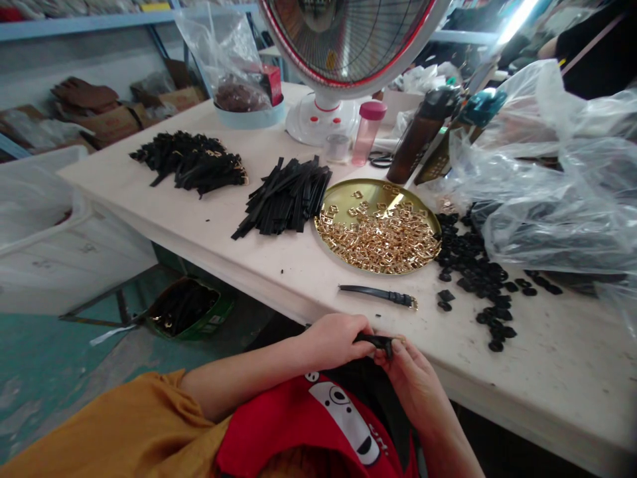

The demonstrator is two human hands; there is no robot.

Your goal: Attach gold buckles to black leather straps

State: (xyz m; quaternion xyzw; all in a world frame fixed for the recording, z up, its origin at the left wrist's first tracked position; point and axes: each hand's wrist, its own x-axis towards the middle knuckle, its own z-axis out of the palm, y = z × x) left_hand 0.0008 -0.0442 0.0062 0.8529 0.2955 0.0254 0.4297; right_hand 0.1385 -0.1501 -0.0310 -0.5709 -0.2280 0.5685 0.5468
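Just off the table's near edge, a black strap (pixel 374 340) is stretched between my two hands. My left hand (pixel 343 338) is closed around one part of it. The fingers of my right hand (pixel 411 372) pinch its other end, where a bit of gold shows; the fingertips cover the detail. On the table in front of them lies one black strap with a gold buckle (pixel 381 293). Behind it, a round gold tray (pixel 343 192) bears many small gold buckles (pixel 383 239). Small black loops (pixel 478 272) are scattered right of the tray.
Plain black strips (pixel 288 196) are piled left of the tray, and buckled straps (pixel 192 159) farther left. A fan (pixel 323 119), a pink-lidded bottle (pixel 368 133) and dark bottles (pixel 423 133) stand behind. Plastic bags (pixel 557 179) crowd the right. A green box (pixel 192 309) sits below.
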